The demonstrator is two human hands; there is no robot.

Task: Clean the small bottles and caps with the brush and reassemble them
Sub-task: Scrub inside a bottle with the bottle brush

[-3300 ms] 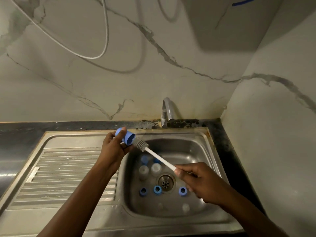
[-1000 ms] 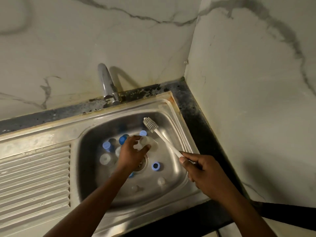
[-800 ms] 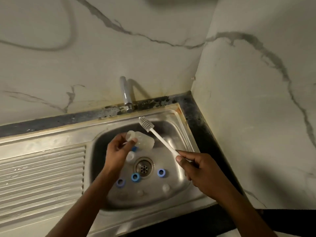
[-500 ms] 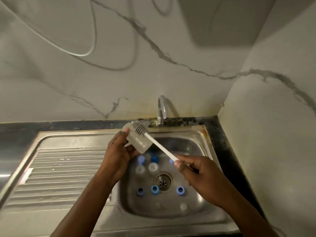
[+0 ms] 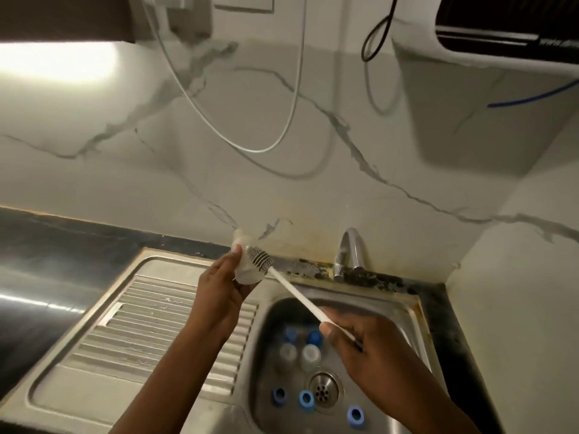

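Since half a second ago, the bottle (image 5: 246, 274) is drifting left, from the sink (image 5: 407, 303) toward the drainboard (image 5: 141, 324).
I'm watching my left hand (image 5: 219, 289) gripping it and my right hand (image 5: 366, 349) pinching the brush (image 5: 294, 292), which is slanting up-left; whether its head is entering the bottle, I cannot tell.

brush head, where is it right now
In the head view the brush head sits at the small bottle gripped by the left hand, above the draining board and left of the tap.

Blue caps (image 5: 306, 399), white brush (image 5: 299, 295), grey-veined (marble-look) wall (image 5: 313, 170).
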